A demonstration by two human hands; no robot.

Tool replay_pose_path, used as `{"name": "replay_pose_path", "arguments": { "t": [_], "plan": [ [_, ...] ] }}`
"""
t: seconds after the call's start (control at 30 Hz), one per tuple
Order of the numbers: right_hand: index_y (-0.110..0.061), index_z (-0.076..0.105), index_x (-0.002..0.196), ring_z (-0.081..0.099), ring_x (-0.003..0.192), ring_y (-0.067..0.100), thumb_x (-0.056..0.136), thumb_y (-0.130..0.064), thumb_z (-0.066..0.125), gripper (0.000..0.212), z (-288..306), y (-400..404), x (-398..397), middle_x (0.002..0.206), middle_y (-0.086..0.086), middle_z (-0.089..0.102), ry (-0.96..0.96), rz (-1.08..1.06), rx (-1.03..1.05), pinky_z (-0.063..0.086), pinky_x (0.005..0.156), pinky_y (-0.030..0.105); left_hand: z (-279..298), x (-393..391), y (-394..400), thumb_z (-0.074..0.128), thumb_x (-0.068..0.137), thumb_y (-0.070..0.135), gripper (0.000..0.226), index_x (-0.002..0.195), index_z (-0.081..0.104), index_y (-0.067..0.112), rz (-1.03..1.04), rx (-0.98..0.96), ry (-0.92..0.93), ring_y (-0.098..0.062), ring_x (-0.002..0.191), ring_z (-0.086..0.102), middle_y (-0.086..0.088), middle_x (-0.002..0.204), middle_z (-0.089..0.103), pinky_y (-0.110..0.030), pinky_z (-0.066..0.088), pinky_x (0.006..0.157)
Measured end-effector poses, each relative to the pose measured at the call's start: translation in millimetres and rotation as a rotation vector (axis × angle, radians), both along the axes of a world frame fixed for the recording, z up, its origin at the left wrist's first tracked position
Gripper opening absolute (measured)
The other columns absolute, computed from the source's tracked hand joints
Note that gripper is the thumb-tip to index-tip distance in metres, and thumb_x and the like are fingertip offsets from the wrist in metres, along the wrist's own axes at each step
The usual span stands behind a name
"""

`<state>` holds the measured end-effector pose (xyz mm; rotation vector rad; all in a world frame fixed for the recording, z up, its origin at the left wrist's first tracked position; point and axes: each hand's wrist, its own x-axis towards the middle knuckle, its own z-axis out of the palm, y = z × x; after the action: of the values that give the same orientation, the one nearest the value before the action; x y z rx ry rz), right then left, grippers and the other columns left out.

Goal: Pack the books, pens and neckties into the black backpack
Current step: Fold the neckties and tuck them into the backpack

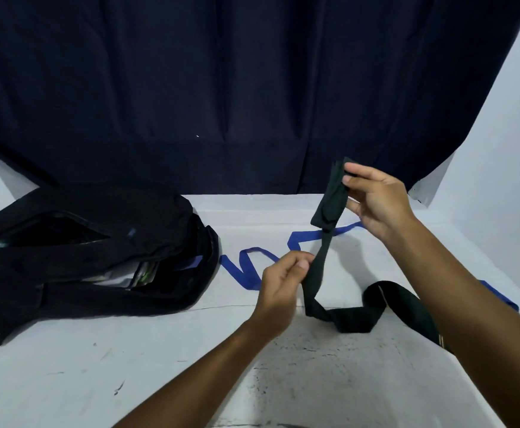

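Note:
The black backpack [76,261] lies on its side at the left of the white table, its main pocket unzipped and books [135,273] showing inside. A black necktie [348,316] is held up over the table. My right hand [376,202] pinches its folded upper end between thumb and fingers, well above the surface. My left hand [283,279] grips the tie lower down, and the rest trails on the table under my right forearm. A blue necktie [249,270] lies in zigzags on the table behind my hands, one end near the backpack's opening.
The white table [129,366] has scuff marks near its front. A dark blue curtain [221,88] hangs along the back edge. White wall shows at the far right and far left.

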<state>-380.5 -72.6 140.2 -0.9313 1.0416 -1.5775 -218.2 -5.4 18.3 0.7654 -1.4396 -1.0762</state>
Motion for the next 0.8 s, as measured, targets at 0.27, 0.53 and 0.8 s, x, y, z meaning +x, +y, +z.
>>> {"name": "replay_pose_path", "arguments": {
  "t": [0.27, 0.53, 0.8],
  "plan": [
    [-0.006, 0.069, 0.102, 0.069, 0.076, 0.02, 0.089, 0.008, 0.057, 0.023, 9, -33, 6, 0.092, 0.011, 0.071, -0.04, -0.113, 0.037, 0.059, 0.068, 0.029, -15, 5, 18, 0.039, 0.1, 0.05, 0.05, 0.097, 0.069, 0.011, -0.167, -0.218, -0.73, -0.014, 0.075, 0.059, -0.009, 0.086, 0.069, -0.03, 0.048, 0.073],
    [-0.009, 0.07, 0.097, 0.07, 0.085, 0.02, 0.089, 0.007, 0.059, 0.022, 25, -35, 12, 0.097, 0.011, 0.072, 0.038, -0.063, -0.013, 0.06, 0.074, 0.031, 14, 10, -11, 0.037, 0.102, 0.046, 0.054, 0.074, 0.065, 0.01, -0.033, 0.359, -0.588, -0.015, 0.052, 0.058, -0.013, 0.077, 0.073, -0.028, 0.046, 0.055],
    [-0.009, 0.071, 0.097, 0.071, 0.077, 0.016, 0.088, 0.007, 0.06, 0.021, 26, -11, 9, 0.085, 0.007, 0.074, 0.137, 0.078, -0.07, 0.057, 0.071, 0.029, 51, -19, -42, 0.048, 0.097, 0.011, 0.023, 0.084, 0.067, 0.013, 0.451, 0.202, 0.002, -0.012, 0.076, 0.055, 0.001, 0.084, 0.064, -0.015, 0.044, 0.065]
  ]
}}
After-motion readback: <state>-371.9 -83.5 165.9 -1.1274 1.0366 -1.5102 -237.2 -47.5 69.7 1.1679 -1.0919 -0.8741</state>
